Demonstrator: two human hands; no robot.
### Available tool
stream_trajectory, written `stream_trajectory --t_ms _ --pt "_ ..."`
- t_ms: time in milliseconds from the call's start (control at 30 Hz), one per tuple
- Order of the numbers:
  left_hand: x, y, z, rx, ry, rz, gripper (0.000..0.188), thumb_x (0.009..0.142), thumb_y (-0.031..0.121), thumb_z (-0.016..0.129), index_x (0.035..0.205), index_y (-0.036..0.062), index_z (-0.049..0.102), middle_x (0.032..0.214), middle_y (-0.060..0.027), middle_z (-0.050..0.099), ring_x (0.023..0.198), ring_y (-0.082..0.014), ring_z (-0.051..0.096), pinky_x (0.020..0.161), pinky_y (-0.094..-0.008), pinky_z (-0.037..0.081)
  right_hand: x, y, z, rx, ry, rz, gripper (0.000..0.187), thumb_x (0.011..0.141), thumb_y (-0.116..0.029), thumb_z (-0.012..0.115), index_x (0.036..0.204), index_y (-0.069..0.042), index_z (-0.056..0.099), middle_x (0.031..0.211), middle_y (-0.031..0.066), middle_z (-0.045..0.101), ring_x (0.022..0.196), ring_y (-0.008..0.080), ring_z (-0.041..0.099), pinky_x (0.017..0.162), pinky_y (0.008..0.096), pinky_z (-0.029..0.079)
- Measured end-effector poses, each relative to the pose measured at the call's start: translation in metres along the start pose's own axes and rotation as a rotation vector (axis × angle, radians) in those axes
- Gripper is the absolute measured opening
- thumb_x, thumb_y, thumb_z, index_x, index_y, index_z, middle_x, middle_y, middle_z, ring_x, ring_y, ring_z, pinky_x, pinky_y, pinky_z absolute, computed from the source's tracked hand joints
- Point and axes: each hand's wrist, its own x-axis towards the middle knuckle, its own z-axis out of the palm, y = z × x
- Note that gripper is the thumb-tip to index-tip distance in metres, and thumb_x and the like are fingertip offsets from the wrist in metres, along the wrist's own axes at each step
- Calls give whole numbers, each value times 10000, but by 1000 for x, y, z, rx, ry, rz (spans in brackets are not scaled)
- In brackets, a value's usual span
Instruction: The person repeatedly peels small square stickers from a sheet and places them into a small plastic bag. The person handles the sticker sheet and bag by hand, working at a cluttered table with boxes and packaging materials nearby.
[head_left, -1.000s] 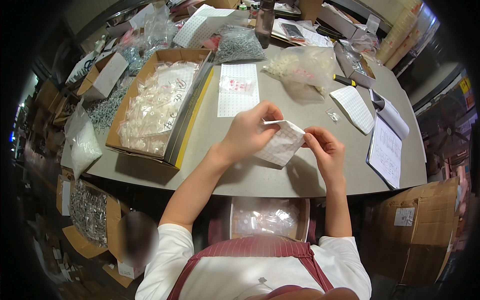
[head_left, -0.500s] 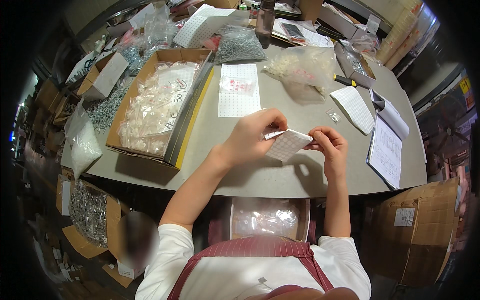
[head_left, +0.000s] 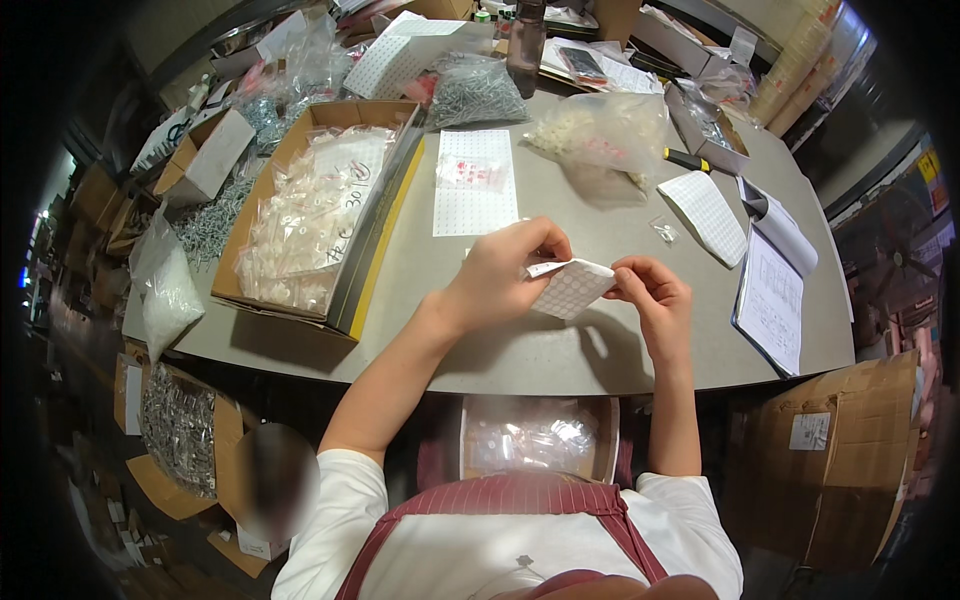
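My left hand (head_left: pixel 502 272) grips the folded edge of a white sheet of round stickers (head_left: pixel 572 292) above the near part of the table. The fold opens towards me, and rows of pale circles show on its outer face. At the sheet's upper right corner, my right hand (head_left: pixel 657 305) pinches with thumb and forefinger; whether a loose sticker is between them is too small to tell. Beyond my hands a flat sticker sheet (head_left: pixel 475 215) lies on the table with a small clear bag (head_left: pixel 470 175) on it. To the right rests a tiny bag of white parts (head_left: pixel 663 230).
A cardboard box (head_left: pixel 345 300) full of small bagged parts stands on the left. Farther back are a bag of screws (head_left: pixel 475 95), a bag of cream-coloured parts (head_left: pixel 600 130) and a dark bottle (head_left: pixel 526 50). A clipboard (head_left: pixel 772 295) and another sticker sheet (head_left: pixel 705 215) lie right.
My right hand has shifted slightly left and stays at the sheet's corner. My left hand keeps its grip almost unmoved.
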Motion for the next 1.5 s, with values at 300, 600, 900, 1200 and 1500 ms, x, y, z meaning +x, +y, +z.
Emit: stream_trajectory --t_ms 300,600,900,1200,1500 --pt "0 4 -2 2 13 -86 216 846 -51 694 1051 0 649 964 -123 722 894 -212 729 810 -333 581 -2 5 -3 -58 -23 -103 175 1036 -54 655 1125 87 706 1026 115 733 922 180 723 836 344 641" --pt "0 0 -5 -123 5 -196 232 850 -48 686 1074 5 656 991 -45 714 949 -125 691 833 -287 564 -7 -5 -4 23 -76 46 165 1012 -64 697 1108 70 714 985 83 739 888 162 724 824 304 595" --pt "1 2 -5 -146 -89 -177 198 861 -61 687 1045 -14 632 979 -89 705 946 -165 714 883 -322 577 -5 2 -15 105 -73 152 177 985 -111 722 1064 47 727 992 87 733 842 165 721 782 300 574" --pt "-1 -13 -4 -320 -39 -403 216 874 -16 706 1074 27 634 1010 1 646 908 -74 629 786 -245 522 -9 -7 -14 78 -112 51 181 980 -83 720 1093 58 709 968 106 739 822 175 737 777 322 622" --pt "0 -12 -4 -288 -73 -409 192 859 4 703 1039 12 634 993 -38 669 938 -125 662 819 -296 543 -10 -9 -15 39 -199 115 159 983 -61 706 1095 51 719 950 67 732 865 144 698 811 299 560"
